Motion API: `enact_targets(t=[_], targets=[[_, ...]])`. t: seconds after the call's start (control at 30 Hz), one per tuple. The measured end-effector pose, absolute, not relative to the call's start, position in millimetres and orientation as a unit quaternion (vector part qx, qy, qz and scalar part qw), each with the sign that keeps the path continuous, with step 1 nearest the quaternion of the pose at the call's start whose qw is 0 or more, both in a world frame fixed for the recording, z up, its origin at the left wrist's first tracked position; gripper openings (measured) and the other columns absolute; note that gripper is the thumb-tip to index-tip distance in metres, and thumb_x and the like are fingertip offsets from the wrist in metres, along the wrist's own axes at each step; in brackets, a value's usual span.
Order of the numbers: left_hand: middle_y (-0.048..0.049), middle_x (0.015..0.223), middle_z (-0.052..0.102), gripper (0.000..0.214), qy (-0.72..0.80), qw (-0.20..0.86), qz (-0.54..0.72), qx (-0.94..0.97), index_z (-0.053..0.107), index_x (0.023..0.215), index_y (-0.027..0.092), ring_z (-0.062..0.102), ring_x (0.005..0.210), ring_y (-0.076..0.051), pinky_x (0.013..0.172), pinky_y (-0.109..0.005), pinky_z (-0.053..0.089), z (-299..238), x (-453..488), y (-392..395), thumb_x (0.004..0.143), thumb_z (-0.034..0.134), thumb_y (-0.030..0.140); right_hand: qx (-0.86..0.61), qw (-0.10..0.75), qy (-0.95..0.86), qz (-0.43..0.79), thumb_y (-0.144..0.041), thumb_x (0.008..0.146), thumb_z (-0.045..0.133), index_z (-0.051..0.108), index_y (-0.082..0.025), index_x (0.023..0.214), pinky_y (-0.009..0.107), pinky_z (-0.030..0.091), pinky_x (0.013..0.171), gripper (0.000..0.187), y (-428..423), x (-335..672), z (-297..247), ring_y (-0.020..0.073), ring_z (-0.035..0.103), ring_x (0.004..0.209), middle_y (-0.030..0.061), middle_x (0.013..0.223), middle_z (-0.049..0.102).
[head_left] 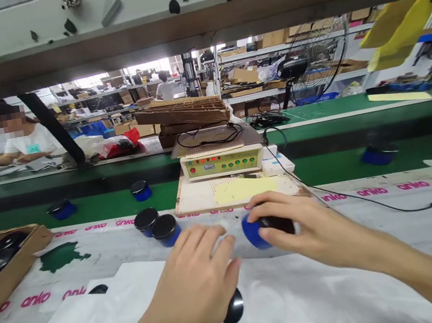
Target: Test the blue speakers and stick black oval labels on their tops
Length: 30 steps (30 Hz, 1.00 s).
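Observation:
My right hand (299, 219) is closed around a blue cylinder with a black top (255, 232), which is tipped so its blue end faces left. My left hand (204, 269) hovers over the white sheet, fingers loosely bent and apart, with nothing visible in them. Partly hidden below its thumb is a shiny black disc (234, 307); whether the hand touches it I cannot tell. Just beyond the left fingers stand two more blue cylinders with black tops, the nearer cylinder (166, 230) and the farther cylinder (146, 221).
A cardboard box (14, 272) of black-topped pieces stands at left. On the green belt (98, 207) sit several similar cylinders. A control box (222, 163) with lit buttons stands ahead, its black cable (374, 203) trailing right. An overhead beam crosses above; a person (23, 134) sits beyond at left.

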<state>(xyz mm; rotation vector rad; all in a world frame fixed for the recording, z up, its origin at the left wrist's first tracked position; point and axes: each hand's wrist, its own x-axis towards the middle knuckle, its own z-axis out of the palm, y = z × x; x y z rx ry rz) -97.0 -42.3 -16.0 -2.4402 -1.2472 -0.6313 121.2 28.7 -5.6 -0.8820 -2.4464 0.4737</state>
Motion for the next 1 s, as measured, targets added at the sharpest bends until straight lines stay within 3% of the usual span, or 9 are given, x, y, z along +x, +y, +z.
enact_targets(t=[0.1,0.27,0.33,0.4,0.47,0.53,0.73,0.87,1.0], targets=[[-0.0109,0.103,0.072,0.025,-0.476,0.18,-0.187,-0.84,0.064,0.105,0.015,0.07,0.084,-0.029,0.065,-0.04,0.06,-22.9,-110.0,-69.5,0.087,0.051,0.027,-0.285,0.2,-0.922,0.169,-0.023,0.091,0.048,0.063,-0.024,0.101,0.033,0.049,0.084,0.018,49.8,75.7,-23.4,0.0184,0.06,0.092,0.0048,0.106,0.06],[-0.0124,0.12,0.066,0.042,-0.585,0.048,-0.118,-0.801,0.058,0.121,0.014,0.067,0.104,-0.031,0.077,-0.042,0.061,-66.6,-128.2,-102.8,0.087,0.056,0.038,-0.229,0.137,-0.95,0.162,-0.02,0.086,0.052,0.062,-0.02,0.103,0.04,0.048,0.079,0.02,79.4,14.4,-51.3,0.0238,0.059,0.088,0.0099,0.107,0.06],[-0.018,0.136,0.052,0.078,-0.607,-0.017,-0.101,-0.788,0.037,0.14,0.012,0.054,0.12,-0.037,0.086,-0.05,0.057,-91.9,-129.2,-109.8,0.077,0.067,0.047,-0.221,0.14,-0.953,0.153,-0.014,0.085,0.049,0.059,-0.018,0.11,0.046,0.044,0.085,0.027,71.6,5.6,-52.8,0.0276,0.054,0.099,0.0141,0.12,0.054],[-0.0211,0.144,0.039,0.115,-0.609,-0.059,-0.114,-0.783,0.003,0.15,0.016,0.041,0.13,-0.041,0.093,-0.058,0.05,-114.5,-128.6,-113.8,0.067,0.075,0.05,-0.211,0.147,-0.955,0.15,-0.006,0.083,0.044,0.056,-0.015,0.111,0.048,0.04,0.09,0.032,51.9,8.6,-51.7,0.0286,0.048,0.106,0.0155,0.122,0.051],[-0.0216,0.148,0.032,0.132,-0.61,-0.071,-0.147,-0.776,-0.021,0.146,0.022,0.033,0.134,-0.041,0.098,-0.063,0.044,-129.9,-127.9,-115.6,0.064,0.079,0.049,-0.193,0.134,-0.958,0.165,-0.002,0.077,0.044,0.056,-0.015,0.101,0.041,0.043,0.087,0.03,25.9,19.2,-54.1,0.025,0.05,0.101,0.0121,0.108,0.057],[-0.0208,0.15,0.03,0.134,-0.61,-0.071,-0.168,-0.771,-0.03,0.142,0.024,0.03,0.135,-0.04,0.101,-0.064,0.041,-136.7,-127.6,-115.7,0.066,0.079,0.046,-0.19,0.107,-0.958,0.184,-0.001,0.072,0.047,0.055,-0.015,0.094,0.037,0.047,0.079,0.027,1.7,31.2,-62.7,0.0225,0.052,0.09,0.0086,0.094,0.058],[-0.0181,0.145,0.041,0.136,-0.607,-0.032,-0.139,-0.782,-0.025,0.144,0.018,0.037,0.134,-0.036,0.104,-0.06,0.039,-134.9,-128.2,-111.0,0.062,0.075,0.06,-0.221,0.052,-0.948,0.221,-0.014,0.082,0.058,0.052,-0.016,0.102,0.036,0.05,0.077,0.021,-14.6,41.5,-88.3,0.0217,0.055,0.091,0.0076,0.103,0.056],[-0.0162,0.143,0.045,0.127,-0.585,0.06,-0.122,-0.799,-0.003,0.149,0.01,0.041,0.133,-0.036,0.104,-0.056,0.038,-135.5,-129.4,-107.5,0.061,0.062,0.077,-0.192,0.027,-0.953,0.231,-0.02,0.079,0.069,0.052,-0.017,0.102,0.03,0.051,0.075,0.029,-3.8,36.0,-83.1,0.0196,0.057,0.091,0.0051,0.103,0.056],[-0.0154,0.142,0.046,0.117,-0.558,0.121,-0.112,-0.813,0.02,0.145,0.005,0.045,0.129,-0.036,0.104,-0.052,0.036,-133.7,-129.5,-107.8,0.063,0.058,0.079,-0.168,0.027,-0.97,0.172,-0.013,0.08,0.065,0.053,-0.015,0.108,0.033,0.05,0.072,0.03,-7.3,39.6,-79.5,0.0229,0.056,0.09,0.0091,0.106,0.057]])
